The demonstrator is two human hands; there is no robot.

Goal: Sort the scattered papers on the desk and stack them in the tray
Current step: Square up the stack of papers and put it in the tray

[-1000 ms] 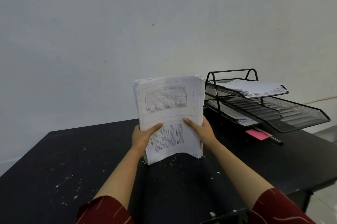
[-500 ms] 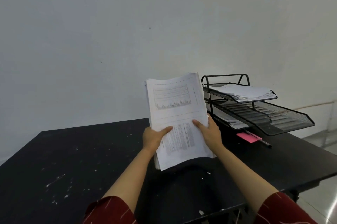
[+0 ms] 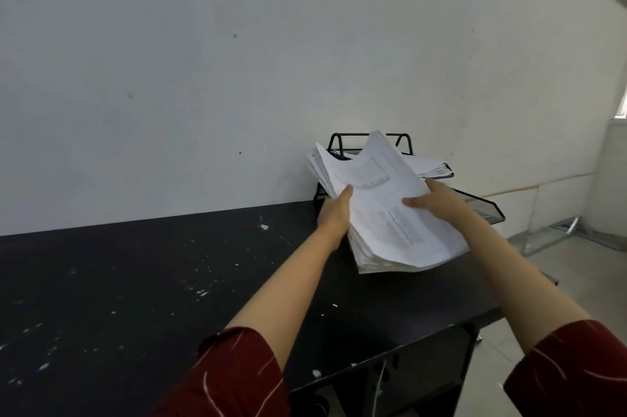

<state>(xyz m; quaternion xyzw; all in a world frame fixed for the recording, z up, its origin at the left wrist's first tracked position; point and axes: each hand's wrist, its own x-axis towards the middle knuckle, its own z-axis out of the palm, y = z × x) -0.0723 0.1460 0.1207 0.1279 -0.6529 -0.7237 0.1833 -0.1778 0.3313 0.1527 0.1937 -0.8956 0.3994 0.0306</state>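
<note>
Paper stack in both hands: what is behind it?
Behind the paper stack stands the black wire tray, papers on its top tier. The lower tiers are mostly covered.

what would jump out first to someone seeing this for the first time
The thick stack of printed papers, right of centre, draws the eye: the left hand and right hand grip its sides and tilt it toward the black wire tray at the desk's far right corner. Next comes the black desk, speckled with white flecks, and the dark red sleeves at the bottom edge.
</note>
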